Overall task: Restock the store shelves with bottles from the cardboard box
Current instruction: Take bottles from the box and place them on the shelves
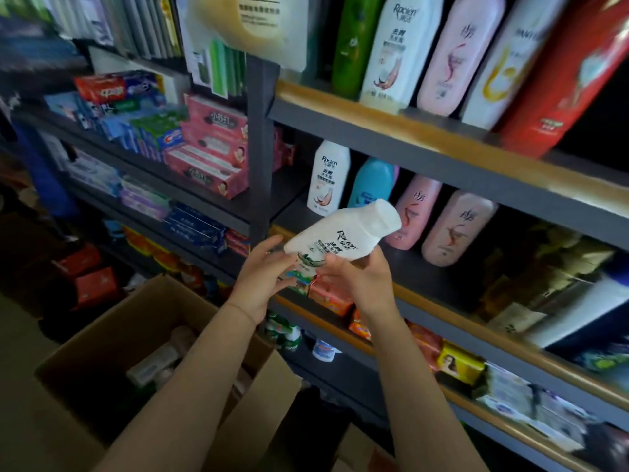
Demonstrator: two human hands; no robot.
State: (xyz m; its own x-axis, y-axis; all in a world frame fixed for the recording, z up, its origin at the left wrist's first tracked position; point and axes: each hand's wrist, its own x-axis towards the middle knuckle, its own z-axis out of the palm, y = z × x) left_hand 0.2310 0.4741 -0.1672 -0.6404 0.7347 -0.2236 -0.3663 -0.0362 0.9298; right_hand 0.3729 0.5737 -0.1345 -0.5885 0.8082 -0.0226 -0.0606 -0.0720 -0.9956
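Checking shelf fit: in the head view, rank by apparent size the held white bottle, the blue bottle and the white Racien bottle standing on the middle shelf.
1. held white bottle, though nearness to the camera inflates it
2. white Racien bottle
3. blue bottle, partly hidden

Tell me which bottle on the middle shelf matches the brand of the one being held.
The white Racien bottle standing at the row's left end; the blue bottle and two pink ones beside it differ from the held white bottle.

Dim store aisle. Dark grey metal shelving (262, 137) with wood-toned front edges fills the far and right sides. A pale floor (20, 335) shows near left.
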